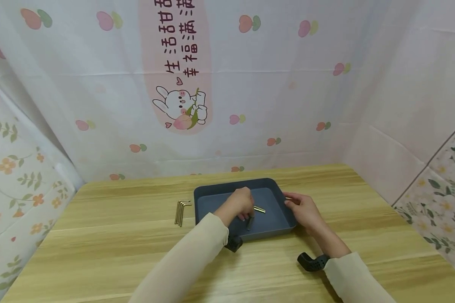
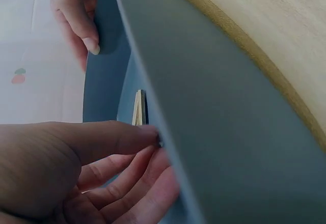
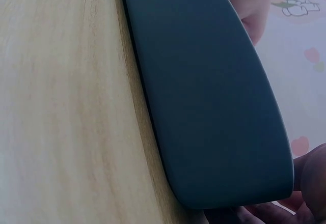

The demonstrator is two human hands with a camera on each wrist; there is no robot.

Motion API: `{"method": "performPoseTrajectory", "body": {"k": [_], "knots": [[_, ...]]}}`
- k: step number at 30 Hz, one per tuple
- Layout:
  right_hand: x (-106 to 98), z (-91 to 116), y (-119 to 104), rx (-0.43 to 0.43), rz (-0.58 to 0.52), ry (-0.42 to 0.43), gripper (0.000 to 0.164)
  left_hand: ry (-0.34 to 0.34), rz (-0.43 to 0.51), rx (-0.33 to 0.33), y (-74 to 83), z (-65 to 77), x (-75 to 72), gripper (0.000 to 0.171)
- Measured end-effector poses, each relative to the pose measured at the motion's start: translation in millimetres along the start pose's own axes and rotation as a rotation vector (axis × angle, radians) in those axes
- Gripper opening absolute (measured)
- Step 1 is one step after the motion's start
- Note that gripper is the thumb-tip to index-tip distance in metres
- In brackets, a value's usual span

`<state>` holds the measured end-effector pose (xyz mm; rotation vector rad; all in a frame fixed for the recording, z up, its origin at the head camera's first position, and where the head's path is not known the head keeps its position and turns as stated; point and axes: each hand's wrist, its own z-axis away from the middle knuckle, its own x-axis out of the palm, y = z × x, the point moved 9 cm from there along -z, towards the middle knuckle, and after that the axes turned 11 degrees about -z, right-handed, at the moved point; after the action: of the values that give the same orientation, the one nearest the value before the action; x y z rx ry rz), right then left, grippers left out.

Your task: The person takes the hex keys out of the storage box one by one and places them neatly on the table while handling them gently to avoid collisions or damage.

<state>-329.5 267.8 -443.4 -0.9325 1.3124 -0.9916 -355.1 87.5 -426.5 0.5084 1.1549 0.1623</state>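
Note:
My left hand reaches down into a dark blue-grey rectangular tray. Between thumb and fingertips it pinches a small dark-looking hex key, mostly hidden by the fingers in the left wrist view. Gold-coloured hex keys lie on the tray floor just beyond that hand; they also appear as brassy bars past the thumb. My right hand grips the tray's right wall, thumb over the rim and fingers outside. In the right wrist view the tray's outer wall covers most of that hand.
Several gold L-shaped hex keys lie side by side on the wooden table, left of the tray. A white patterned cloth hangs behind the table, with more cloth on both sides.

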Motion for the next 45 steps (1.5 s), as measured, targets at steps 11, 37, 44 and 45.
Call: {"method": "performPoseTrajectory", "body": {"k": [11,37,44,45], "knots": [[0,0,1,0.000,0.008,0.001,0.041,0.003,0.083,0.012,1.2,-3.5,-3.2,0.011],[-1,0,-1,-0.019,0.024,-0.009,0.042,0.073,0.447,0.225,0.0,40.1,-36.0,0.029],[-1,-2,0,-0.026,0.024,-0.018,0.042,0.192,0.492,0.254,-16.4,61.4,-47.7,0.033],[-1,-3,0,-0.027,0.026,-0.016,0.042,0.203,0.510,0.253,-19.1,64.4,-49.6,0.034]]}}
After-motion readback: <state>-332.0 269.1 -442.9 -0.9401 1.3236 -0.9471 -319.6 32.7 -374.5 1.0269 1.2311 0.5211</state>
